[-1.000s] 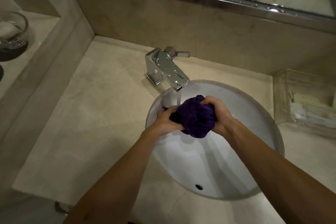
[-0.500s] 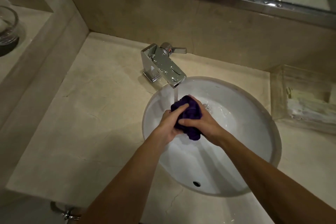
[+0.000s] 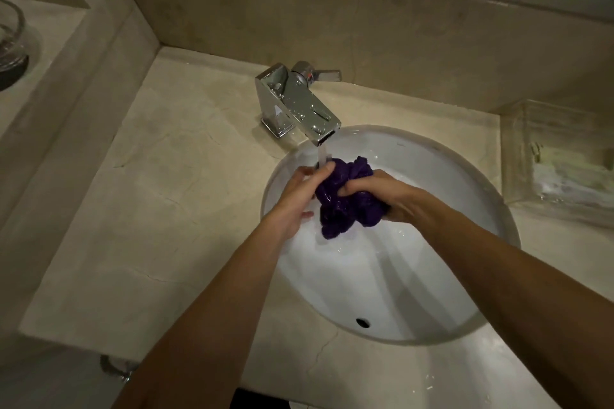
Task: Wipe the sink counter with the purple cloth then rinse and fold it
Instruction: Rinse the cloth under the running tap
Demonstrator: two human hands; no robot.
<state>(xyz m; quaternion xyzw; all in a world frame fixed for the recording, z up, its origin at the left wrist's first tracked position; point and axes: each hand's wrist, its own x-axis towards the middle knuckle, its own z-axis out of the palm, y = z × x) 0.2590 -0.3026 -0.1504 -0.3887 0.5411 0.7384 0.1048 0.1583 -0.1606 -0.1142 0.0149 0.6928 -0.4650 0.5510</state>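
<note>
Both hands — left hand, right hand — grip the bunched, soaked purple cloth under the chrome faucet's stream; best to knead and turn it.

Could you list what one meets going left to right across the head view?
Glass bowl → chrome faucet → left hand → purple cloth → right hand → clear tray.
</note>
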